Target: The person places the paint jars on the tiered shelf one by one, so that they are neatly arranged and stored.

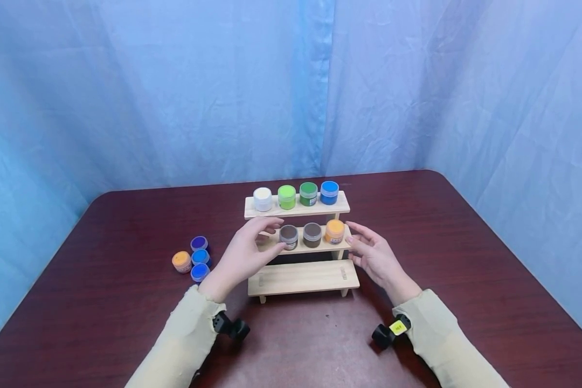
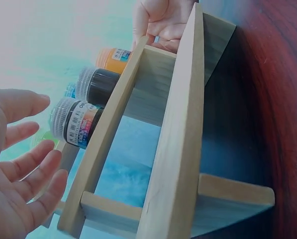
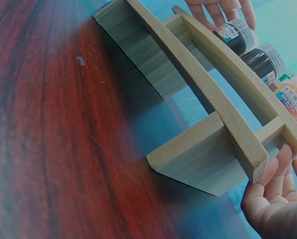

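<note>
A three-step wooden rack (image 1: 303, 278) stands on the table. On its middle step sit a dark paint jar (image 1: 288, 237), a second dark paint jar (image 1: 312, 235) and an orange paint jar (image 1: 335, 232). My left hand (image 1: 249, 245) is spread beside the leftmost dark jar; the left wrist view shows a gap between its fingers and the jar (image 2: 77, 122), with nothing held. At the rack's right end is my right hand (image 1: 375, 256), loosely bent, its fingertips right at the end of the middle step near the orange jar (image 3: 291, 102).
The top step carries white (image 1: 263, 199), light green (image 1: 286, 198), dark green (image 1: 308, 194) and blue (image 1: 329, 193) paint jars. Left of the rack, another orange jar (image 1: 181, 262) and several blue and purple jars (image 1: 201, 257) stand on the table (image 1: 465, 280). A curtain (image 1: 213, 97) hangs behind.
</note>
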{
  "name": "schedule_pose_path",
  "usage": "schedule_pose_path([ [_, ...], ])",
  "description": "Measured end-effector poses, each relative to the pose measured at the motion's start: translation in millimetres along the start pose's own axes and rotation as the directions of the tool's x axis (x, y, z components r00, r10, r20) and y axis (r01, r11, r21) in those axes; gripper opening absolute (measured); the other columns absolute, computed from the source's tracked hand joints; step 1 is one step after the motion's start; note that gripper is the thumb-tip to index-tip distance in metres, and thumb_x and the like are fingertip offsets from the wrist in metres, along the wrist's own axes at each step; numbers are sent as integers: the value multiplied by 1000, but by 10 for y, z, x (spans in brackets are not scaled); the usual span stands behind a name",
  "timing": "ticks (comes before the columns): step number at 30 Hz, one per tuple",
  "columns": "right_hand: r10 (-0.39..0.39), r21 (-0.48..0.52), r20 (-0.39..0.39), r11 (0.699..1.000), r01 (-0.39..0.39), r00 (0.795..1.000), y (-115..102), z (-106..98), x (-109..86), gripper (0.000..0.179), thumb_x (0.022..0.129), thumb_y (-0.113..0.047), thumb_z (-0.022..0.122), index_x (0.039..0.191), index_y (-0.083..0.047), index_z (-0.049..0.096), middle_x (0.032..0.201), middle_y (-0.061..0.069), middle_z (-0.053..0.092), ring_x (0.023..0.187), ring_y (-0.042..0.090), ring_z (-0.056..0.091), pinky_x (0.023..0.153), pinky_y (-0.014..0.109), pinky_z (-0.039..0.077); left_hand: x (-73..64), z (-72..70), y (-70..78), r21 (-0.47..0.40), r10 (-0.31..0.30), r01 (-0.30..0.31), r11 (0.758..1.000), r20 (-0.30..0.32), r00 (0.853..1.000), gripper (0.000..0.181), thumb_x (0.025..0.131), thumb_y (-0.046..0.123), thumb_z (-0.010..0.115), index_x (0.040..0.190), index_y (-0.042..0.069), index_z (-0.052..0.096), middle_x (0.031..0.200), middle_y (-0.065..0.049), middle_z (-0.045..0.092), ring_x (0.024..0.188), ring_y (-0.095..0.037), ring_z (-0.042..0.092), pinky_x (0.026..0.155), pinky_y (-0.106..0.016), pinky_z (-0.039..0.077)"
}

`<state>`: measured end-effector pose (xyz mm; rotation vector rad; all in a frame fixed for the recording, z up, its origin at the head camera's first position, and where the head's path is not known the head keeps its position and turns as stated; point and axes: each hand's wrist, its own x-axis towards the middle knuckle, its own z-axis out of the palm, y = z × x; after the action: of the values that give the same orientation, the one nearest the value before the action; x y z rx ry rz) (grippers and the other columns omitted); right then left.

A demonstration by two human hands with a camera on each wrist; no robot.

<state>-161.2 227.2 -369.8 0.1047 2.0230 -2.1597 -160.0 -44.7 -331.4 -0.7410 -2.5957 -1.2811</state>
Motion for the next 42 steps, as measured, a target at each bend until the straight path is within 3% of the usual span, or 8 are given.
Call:
schedule_pose_path([
  [20,-9,-5,-2,1000,9,1000,2,-7,3,55,95,-9,48,145,-5,26,90,-9,52,75,6,48,69,18,48,-271,-194,-57,16,34,-33,999,-94,995,36,81,11,71,116,8,61,108,-6,62,96,-17,59,85,-38,55],
  [33,-17,-11,10,1000,17,1000,0,-12,-7,54,96,-10,48,145,-6,26,94,-8,52,78,5,49,70,18,48,-431,-361,-143,0,84,-86,996,-221,972,30,80,0,69,109,4,64,101,-6,63,90,-15,59,77,-27,54],
  [38,-18,-10,18,1000,18,1000,1,-17,-10,55,96,-11,47,146,-6,25,95,-9,53,81,4,51,71,19,49,-493,-440,-189,4,66,-67,998,-255,965,28,82,2,67,110,8,64,103,-4,62,90,-17,59,77,-24,53],
  [42,-23,-13,23,1000,23,999,8,-22,0,55,96,-12,48,146,-6,25,96,-9,54,84,4,53,72,20,49,-546,-518,-229,58,54,-40,998,-273,960,28,83,5,67,111,10,63,105,-3,62,90,-13,58,80,-14,49],
])
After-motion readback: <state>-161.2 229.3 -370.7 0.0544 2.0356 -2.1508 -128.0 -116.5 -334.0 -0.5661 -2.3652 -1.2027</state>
